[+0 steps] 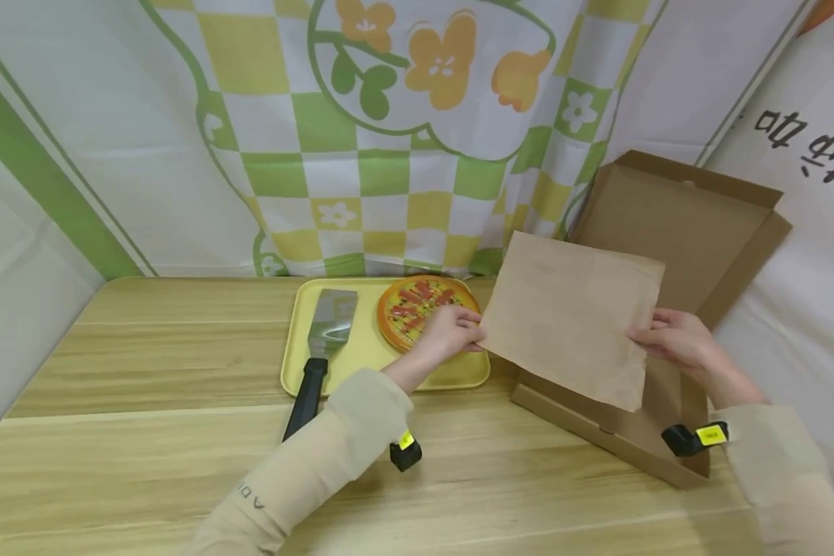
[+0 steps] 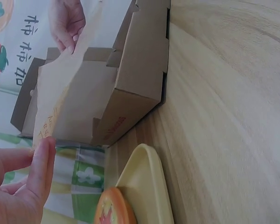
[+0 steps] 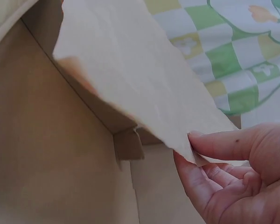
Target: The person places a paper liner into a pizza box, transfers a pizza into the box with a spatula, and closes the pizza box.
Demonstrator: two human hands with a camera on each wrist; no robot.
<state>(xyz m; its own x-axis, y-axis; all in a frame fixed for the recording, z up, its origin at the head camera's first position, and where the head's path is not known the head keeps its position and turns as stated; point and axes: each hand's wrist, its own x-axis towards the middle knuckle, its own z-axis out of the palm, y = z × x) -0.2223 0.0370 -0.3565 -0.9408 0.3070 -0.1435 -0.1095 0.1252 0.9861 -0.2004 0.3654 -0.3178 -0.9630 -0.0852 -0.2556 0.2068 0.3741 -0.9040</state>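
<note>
A square sheet of brown paper [image 1: 575, 316] is stretched between both hands above an open cardboard pizza box [image 1: 601, 436]. At its left edge the left hand [image 1: 452, 333] pinches the sheet between thumb and fingers. The right hand [image 1: 681, 340] pinches the opposite edge, thumb on top, as the right wrist view shows at the paper [image 3: 130, 70]. Printed writing shows on the underside in the left wrist view. The box's lid [image 1: 674, 232] stands raised at the back, and the sheet covers much of the box's inside.
Left of the box lies a yellow tray [image 1: 368, 371] bearing a toy-like pizza [image 1: 417, 301] and a metal spatula [image 1: 332, 320], whose black handle [image 1: 307, 401] reaches over the tray's front rim. A checked curtain [image 1: 389, 177] hangs behind the wooden table [image 1: 146, 432].
</note>
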